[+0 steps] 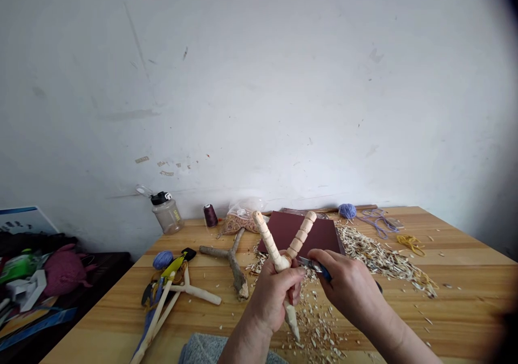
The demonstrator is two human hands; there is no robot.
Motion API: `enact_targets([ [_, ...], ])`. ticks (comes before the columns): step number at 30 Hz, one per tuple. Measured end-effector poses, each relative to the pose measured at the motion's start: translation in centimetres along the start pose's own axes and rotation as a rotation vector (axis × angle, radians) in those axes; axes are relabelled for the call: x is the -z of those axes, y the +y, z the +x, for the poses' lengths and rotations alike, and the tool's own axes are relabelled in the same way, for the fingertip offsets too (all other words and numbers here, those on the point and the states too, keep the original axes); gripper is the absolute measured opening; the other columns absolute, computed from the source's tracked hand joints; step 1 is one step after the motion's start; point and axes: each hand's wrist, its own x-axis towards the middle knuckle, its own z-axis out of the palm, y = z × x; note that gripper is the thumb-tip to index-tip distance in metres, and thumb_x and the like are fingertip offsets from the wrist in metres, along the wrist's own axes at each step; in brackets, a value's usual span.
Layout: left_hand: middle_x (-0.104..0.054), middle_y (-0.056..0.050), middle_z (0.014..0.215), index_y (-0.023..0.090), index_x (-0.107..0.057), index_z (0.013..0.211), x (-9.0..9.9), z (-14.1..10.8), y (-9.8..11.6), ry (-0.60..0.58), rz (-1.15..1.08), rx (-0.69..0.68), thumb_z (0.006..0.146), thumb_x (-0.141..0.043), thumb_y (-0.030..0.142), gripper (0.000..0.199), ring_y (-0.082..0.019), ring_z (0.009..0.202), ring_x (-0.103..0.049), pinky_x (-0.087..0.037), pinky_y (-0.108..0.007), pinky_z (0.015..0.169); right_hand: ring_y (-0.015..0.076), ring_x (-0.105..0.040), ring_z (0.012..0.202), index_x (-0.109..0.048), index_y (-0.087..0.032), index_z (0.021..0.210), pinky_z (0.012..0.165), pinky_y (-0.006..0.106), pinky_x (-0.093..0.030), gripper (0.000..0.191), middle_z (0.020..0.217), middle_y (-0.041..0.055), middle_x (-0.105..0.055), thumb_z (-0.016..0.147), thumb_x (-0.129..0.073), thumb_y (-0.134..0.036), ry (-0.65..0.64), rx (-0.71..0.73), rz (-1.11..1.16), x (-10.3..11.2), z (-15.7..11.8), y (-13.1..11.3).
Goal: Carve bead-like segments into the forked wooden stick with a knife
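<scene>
My left hand (277, 291) is wrapped round the stem of a peeled, forked stick (300, 235), just below where its two prongs part. Ring-shaped grooves run along both prongs, and the stem's lower end sticks out beneath my fist. In my right hand (350, 283) is a utility knife (319, 267) with a blue handle. Its metal front reaches to the base of the right prong, close to my left thumb; whether the blade touches the wood I cannot tell. Wood shavings (319, 321) lie on the table below.
On the wooden table (457, 245) are a barked forked branch (233, 261), peeled forked sticks (198, 294), a dark red sheet (279, 229) and heaped shavings (376, 250). Toward the wall stand a bottle (167, 213), a thread spool (210, 216), a bag of rubber bands (243, 221) and purple yarn (347, 211).
</scene>
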Motion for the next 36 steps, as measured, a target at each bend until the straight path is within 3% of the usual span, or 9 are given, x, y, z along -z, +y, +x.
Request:
enact_targets([
  [7,-0.038,0.008,0.041,0.018,-0.047,0.068,0.0,0.0,-0.3,-0.029,0.012,0.086,0.062,-0.067,0.025,0.022,-0.004,0.036,-0.028,-0.02,-0.018,0.038,0.0136,-0.057,0.062,-0.059,-0.023,0.097,0.055,0.024,-0.034,0.035,0.072,0.0007,-0.063,0.071,-0.041,-0.009,0.027,0.028,-0.094,0.3,0.1,-0.1],
  [14,-0.036,0.008,0.041,0.017,-0.045,0.06,0.0,-0.3,-0.1,-0.065,0.019,0.169,0.063,-0.065,0.024,0.021,-0.003,0.035,-0.027,-0.017,-0.019,0.037,0.0119,-0.051,0.06,-0.057,-0.022,0.085,0.054,0.025,-0.026,0.025,0.067,-0.0008,-0.057,0.071,-0.042,-0.007,0.021,0.046,-0.148,0.7,0.2,-0.3],
  [24,-0.034,0.008,0.043,0.017,-0.04,0.055,0.1,-0.3,0.3,-0.071,0.041,0.214,0.063,-0.064,0.024,0.026,-0.002,0.035,-0.025,-0.016,-0.018,0.036,0.0123,-0.048,0.06,-0.057,-0.024,0.089,0.055,0.027,-0.023,0.032,0.068,-0.0006,-0.055,0.069,-0.043,-0.003,-0.005,0.053,-0.248,1.2,0.1,-0.7],
  [30,-0.033,0.009,0.043,0.019,-0.042,0.061,-0.6,-0.4,0.0,0.009,0.1,0.189,0.063,-0.064,0.025,0.023,-0.003,0.035,-0.021,-0.016,-0.017,0.035,0.0124,-0.049,0.059,-0.057,-0.023,0.085,0.054,0.027,-0.022,0.029,0.066,-0.0006,-0.055,0.07,-0.044,-0.002,-0.007,0.015,-0.266,1.1,0.2,-1.0],
  [36,-0.028,0.009,0.043,0.02,-0.04,0.062,-1.6,-0.6,-1.1,0.062,0.226,0.077,0.067,-0.06,0.029,0.022,-0.005,0.036,-0.021,-0.02,-0.02,0.036,0.0131,-0.055,0.062,-0.058,-0.024,0.084,0.053,0.025,-0.024,0.027,0.069,-0.001,-0.058,0.074,-0.044,-0.004,-0.094,-0.136,-0.224,0.9,0.1,-1.6],
])
